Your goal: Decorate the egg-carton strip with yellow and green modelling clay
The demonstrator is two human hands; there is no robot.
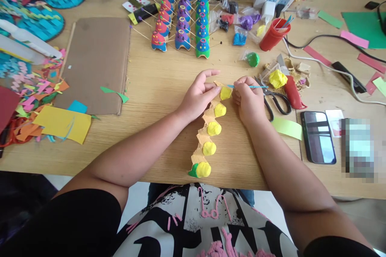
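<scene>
A strip of egg carton (199, 152) runs from the table's front edge up to my hands. Several yellow clay pieces (214, 128) are stuck along its right side, and a green clay patch (193, 170) covers part of its near end. My left hand (200, 94) pinches the strip's far end between thumb and fingers. Just right of it, my right hand (249, 98) is closed round a thin blue stick (256, 86). The stick's tip points left at the farthest yellow piece; whether it touches I cannot tell.
Painted egg-carton rows (182, 20) with sticks poking out stand at the back. To the right lie scissors (279, 102), a yellow clay lump (278, 78), a red cup (275, 35) and a phone (318, 137). Cardboard (96, 64) and paper scraps (39, 100) lie left.
</scene>
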